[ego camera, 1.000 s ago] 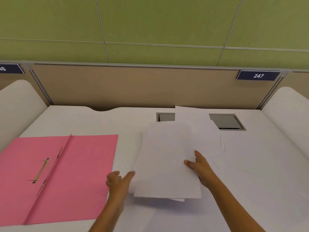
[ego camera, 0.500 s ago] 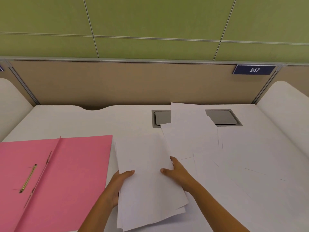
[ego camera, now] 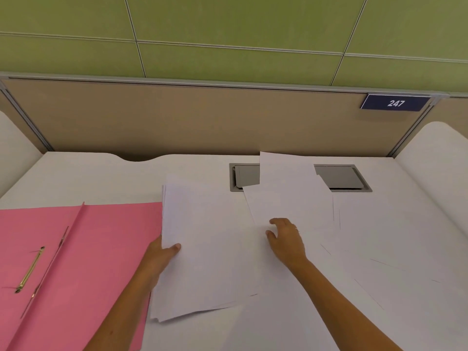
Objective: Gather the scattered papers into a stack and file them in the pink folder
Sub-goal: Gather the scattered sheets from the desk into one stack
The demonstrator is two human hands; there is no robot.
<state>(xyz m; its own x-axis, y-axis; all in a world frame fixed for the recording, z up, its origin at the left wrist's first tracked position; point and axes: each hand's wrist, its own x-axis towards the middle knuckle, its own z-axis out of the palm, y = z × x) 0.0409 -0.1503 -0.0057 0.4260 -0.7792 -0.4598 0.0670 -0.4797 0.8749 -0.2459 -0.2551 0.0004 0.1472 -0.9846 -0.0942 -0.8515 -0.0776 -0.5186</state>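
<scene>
With the left hand (ego camera: pixel 162 254) pinching the gathered stack (ego camera: pixel 205 247) just beside the open pink folder (ego camera: pixel 101 249) at 9 o'clock, the open right hand (ego camera: pixel 285 239) should slide the loose sheet (ego camera: pixel 288 196) at 1 o'clock flat across the counter (ego camera: pixel 101 178) onto it, edges aligned.

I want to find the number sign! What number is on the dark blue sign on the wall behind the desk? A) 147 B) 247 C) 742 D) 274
B: the dark blue sign on the tan panel at the upper right reads 247 in white digits.
</scene>
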